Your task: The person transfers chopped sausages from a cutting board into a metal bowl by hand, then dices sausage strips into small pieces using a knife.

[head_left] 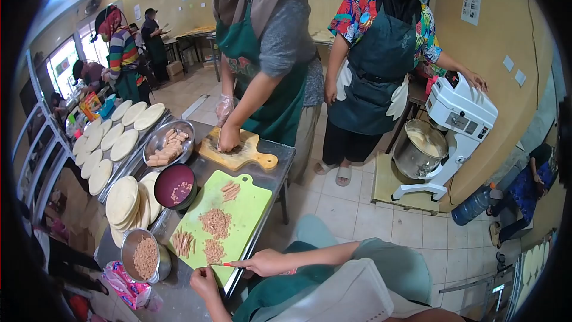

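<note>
My right hand grips a small knife by its red handle, with the blade over the near edge of a green cutting board. By the blade's tip, my left hand has its fingers pinched together at the board's corner; what they hold, if anything, is hidden. Just beyond lies a pile of chopped sausage, with a larger pile above it. Sausage strips lie at the board's left, and more strips lie near its far end.
Left of the board stand a pot of chopped pieces, a dark bowl, a steel bowl of sausages and stacked flat dough rounds. Across the table a co-worker cuts on a wooden board. Another person stands beside a mixer.
</note>
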### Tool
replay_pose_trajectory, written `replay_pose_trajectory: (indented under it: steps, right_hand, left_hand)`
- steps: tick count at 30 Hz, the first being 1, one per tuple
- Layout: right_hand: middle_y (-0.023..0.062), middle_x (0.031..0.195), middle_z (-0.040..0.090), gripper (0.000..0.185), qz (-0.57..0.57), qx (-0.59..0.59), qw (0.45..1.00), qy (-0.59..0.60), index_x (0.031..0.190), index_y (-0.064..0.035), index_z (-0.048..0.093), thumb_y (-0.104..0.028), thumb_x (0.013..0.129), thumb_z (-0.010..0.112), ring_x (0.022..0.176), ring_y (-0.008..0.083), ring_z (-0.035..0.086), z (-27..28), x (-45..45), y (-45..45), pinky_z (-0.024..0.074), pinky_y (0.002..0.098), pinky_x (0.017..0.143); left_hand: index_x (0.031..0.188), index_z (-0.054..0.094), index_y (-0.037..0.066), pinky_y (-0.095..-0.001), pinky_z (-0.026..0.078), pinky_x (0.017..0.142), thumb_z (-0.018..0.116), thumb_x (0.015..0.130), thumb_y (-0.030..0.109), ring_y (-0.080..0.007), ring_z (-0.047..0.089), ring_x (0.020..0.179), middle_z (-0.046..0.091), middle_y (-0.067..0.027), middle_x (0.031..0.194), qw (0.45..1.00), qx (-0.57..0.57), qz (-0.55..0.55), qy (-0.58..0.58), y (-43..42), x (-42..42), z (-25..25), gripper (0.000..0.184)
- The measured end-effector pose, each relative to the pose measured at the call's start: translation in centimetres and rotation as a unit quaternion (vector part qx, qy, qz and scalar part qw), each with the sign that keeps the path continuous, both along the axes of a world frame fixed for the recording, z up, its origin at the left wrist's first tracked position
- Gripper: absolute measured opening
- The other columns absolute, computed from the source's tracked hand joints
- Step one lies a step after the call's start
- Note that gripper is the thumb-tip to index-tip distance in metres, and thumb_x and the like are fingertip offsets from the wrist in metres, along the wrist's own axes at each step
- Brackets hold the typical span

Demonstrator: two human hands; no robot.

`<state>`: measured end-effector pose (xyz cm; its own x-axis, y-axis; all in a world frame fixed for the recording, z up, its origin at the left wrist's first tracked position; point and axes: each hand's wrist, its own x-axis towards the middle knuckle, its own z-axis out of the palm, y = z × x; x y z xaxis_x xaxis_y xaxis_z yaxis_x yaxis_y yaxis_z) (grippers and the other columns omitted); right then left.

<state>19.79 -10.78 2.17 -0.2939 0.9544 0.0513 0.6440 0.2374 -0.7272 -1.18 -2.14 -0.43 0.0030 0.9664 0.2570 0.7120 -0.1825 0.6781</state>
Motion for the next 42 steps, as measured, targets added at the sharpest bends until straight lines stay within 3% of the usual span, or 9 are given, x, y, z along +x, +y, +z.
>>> replay_pose_trajectory:
  steps: [3,10,12,15,25,37,42]
  right_hand:
    - [0.0146,0.074,0.058,0.046,-0.002,-0.037,0.997,-0.069,0.133,-0.0356,0.041,-0.017,0.092,0.043,0.06,0.0303,0.057,1.7,-0.2,0.2,0.0443,0.0399,0.058]
    - [0.017,0.07,0.056,0.045,0.012,-0.026,0.999,-0.025,0.132,-0.0353,0.043,-0.016,0.091,0.041,0.06,0.0327,0.057,0.2,-0.8,0.8,0.0442,0.0415,0.057]
    - [0.0131,0.077,0.063,0.05,0.023,-0.027,0.995,-0.099,0.137,-0.0386,0.033,-0.02,0.091,0.043,0.062,0.0327,0.061,0.2,-1.0,1.0,0.0497,0.0423,0.057]
    - [0.0173,0.07,0.056,0.047,-0.001,-0.015,0.999,-0.042,0.131,-0.0374,0.043,-0.016,0.09,0.043,0.061,0.0333,0.057,0.1,-1.4,1.0,0.0437,0.0411,0.056]
    - [0.0163,0.075,0.059,0.047,0.004,-0.017,0.999,-0.033,0.133,-0.0397,0.041,-0.018,0.09,0.043,0.06,0.0316,0.058,0.5,0.1,0.5,0.0448,0.0402,0.054]
    - [0.0157,0.076,0.059,0.046,0.015,-0.005,0.998,-0.067,0.131,-0.0354,0.045,-0.017,0.089,0.044,0.059,0.032,0.058,0.9,-0.7,1.0,0.0437,0.0399,0.053]
    - [0.0165,0.073,0.058,0.045,0.017,-0.008,0.999,-0.026,0.131,-0.035,0.045,-0.018,0.089,0.044,0.059,0.0323,0.057,0.1,-0.9,1.1,0.0437,0.0399,0.055]
  left_hand:
    - [0.067,0.063,-0.005,-0.0387,0.046,0.056,0.065,0.069,0.009,-0.0312,0.058,0.056,0.059,-0.0188,0.062,0.999,0.041,-0.008,-0.012,0.2,-0.2,-1.3,0.014]
    - [0.067,0.063,-0.005,-0.0389,0.046,0.056,0.064,0.068,0.008,-0.0316,0.058,0.056,0.059,-0.0189,0.062,0.998,0.056,-0.002,-0.014,-0.2,0.2,-0.7,0.013]
    - [0.066,0.062,-0.005,-0.0389,0.046,0.057,0.064,0.069,0.008,-0.0317,0.058,0.056,0.059,-0.0191,0.062,0.999,0.049,-0.006,-0.007,-0.2,0.1,-0.9,0.013]
    - [0.066,0.061,-0.005,-0.0389,0.046,0.056,0.064,0.069,0.008,-0.0319,0.058,0.056,0.059,-0.0192,0.062,0.999,0.046,-0.004,-0.01,-0.4,0.3,-0.4,0.014]
    - [0.066,0.059,-0.005,-0.0397,0.044,0.055,0.065,0.071,0.009,-0.0315,0.056,0.056,0.058,-0.0179,0.063,0.999,0.043,-0.004,-0.006,-0.6,0.5,-0.1,0.016]
    - [0.063,0.057,-0.005,-0.0402,0.043,0.055,0.064,0.071,0.008,-0.0323,0.055,0.055,0.056,-0.0178,0.062,0.997,0.081,-0.009,-0.006,-0.9,0.6,-0.4,0.016]
    - [0.063,0.057,-0.005,-0.0403,0.043,0.055,0.064,0.071,0.008,-0.0323,0.055,0.055,0.056,-0.018,0.062,0.997,0.073,-0.016,-0.005,-0.6,0.1,-1.0,0.016]
